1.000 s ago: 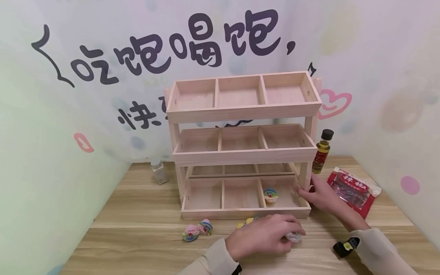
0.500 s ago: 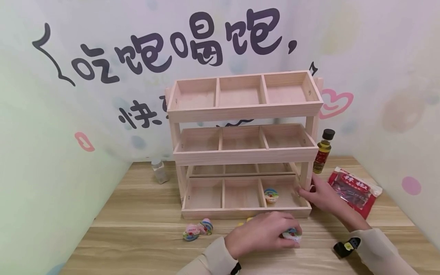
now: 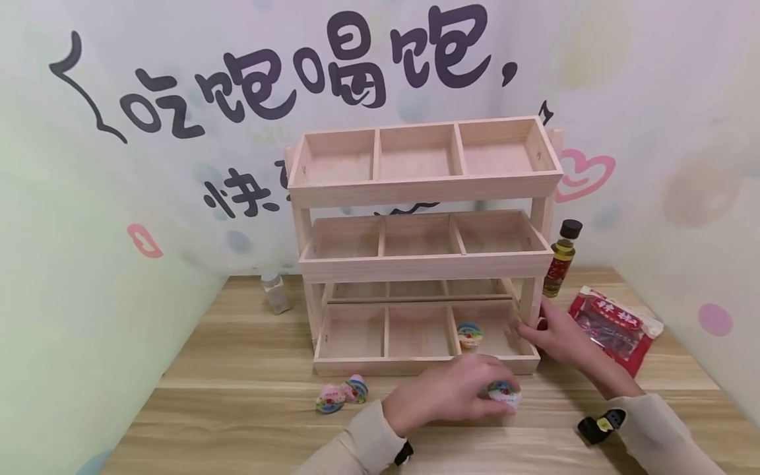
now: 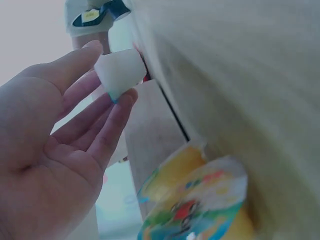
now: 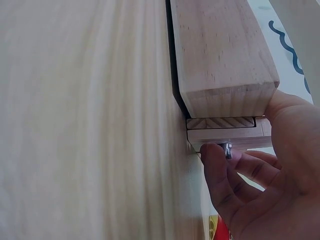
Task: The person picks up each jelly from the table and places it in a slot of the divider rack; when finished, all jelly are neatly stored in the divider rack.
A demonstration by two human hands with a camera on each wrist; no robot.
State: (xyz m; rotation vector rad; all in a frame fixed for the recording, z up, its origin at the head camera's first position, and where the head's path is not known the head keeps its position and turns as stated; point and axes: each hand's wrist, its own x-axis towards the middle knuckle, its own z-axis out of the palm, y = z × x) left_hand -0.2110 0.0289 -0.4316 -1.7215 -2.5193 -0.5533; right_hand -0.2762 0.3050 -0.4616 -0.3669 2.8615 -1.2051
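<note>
My left hand (image 3: 448,392) pinches a small white jelly cup (image 3: 505,394) between thumb and fingertips, just in front of the wooden rack (image 3: 424,267). Its printed lid shows in the head view; the left wrist view shows its pale body. Beyond the right end of the bottom tray, my right hand (image 3: 561,336) grips the rack's side, close to a metal bolt (image 5: 228,150). Another jelly cup (image 3: 469,335) sits in the bottom tray's right compartment. Yellow jelly cups (image 4: 215,192) appear beneath my left hand in its wrist view; that hand hides them from the head view.
Two pink jelly cups (image 3: 330,399) lie on the table left of my left hand. An oil bottle (image 3: 559,258) and a red chili packet (image 3: 617,326) are on the right. A small clear bottle (image 3: 274,293) stands left of the rack.
My left hand has lifted the white jelly cup slightly and tipped it so the lid shows. The yellow cups have gone out of sight behind that hand. My right hand holds its place.
</note>
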